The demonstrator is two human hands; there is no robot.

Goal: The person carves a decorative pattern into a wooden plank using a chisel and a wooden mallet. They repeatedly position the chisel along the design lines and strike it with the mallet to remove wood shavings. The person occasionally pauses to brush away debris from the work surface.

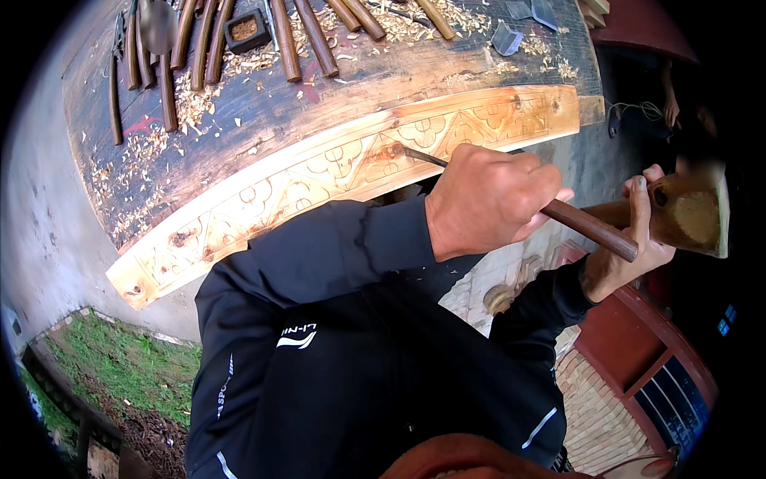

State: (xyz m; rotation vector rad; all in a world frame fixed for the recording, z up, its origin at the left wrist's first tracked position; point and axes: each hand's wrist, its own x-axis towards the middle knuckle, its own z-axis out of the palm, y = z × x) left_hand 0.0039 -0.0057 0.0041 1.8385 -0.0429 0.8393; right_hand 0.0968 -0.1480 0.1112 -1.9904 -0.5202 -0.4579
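Observation:
My left hand is wrapped round a chisel with a long dark wooden handle; its thin metal blade reaches a long pale board marked with drawn clover-like shapes and zigzag lines. At the right, my right hand grips a wooden mallet, held beside the chisel handle's end, its big head off past the board's edge. The board lies along the near edge of a worn wooden workbench; its full surface under my left hand and sleeve is hidden.
Several dark-handled tools, a small dark box, shavings and grey scraps lie on the bench's far part. Another person's hand shows at upper right, near a pale cord. A red wooden structure stands lower right; grass lies lower left.

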